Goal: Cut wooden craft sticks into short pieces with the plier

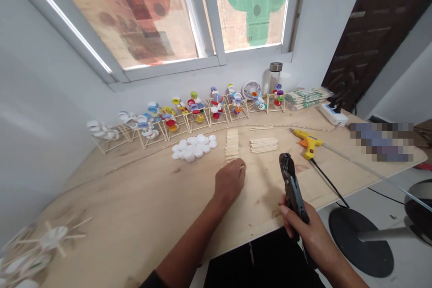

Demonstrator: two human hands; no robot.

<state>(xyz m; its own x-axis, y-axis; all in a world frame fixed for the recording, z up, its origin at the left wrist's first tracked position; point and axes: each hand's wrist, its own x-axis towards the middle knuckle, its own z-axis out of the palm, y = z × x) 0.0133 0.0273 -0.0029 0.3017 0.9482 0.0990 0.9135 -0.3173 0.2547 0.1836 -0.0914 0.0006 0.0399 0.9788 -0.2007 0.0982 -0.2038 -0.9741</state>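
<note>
The right hand [312, 229] is closed firmly around the handles of black plier-like cutters [292, 184], raised tip-up over the edge of the plywood tabletop [135, 216]. The left hand [230, 182] rests curled on the wood, with a pale sliver showing at its fingertips; whether it pinches anything, I cannot tell. Just ahead of it lies a stack of craft sticks [232, 145], beside a second stack [263, 145] and a heap of white bottle caps [193, 147]. A yellow hot glue gun [307, 142] lies to the right of the cutters. Farther off, stick frames strung with colored bottle caps [194, 110] line the wall, near a small white fan [251, 90] and a bundle of wooden sticks [305, 98].
</note>
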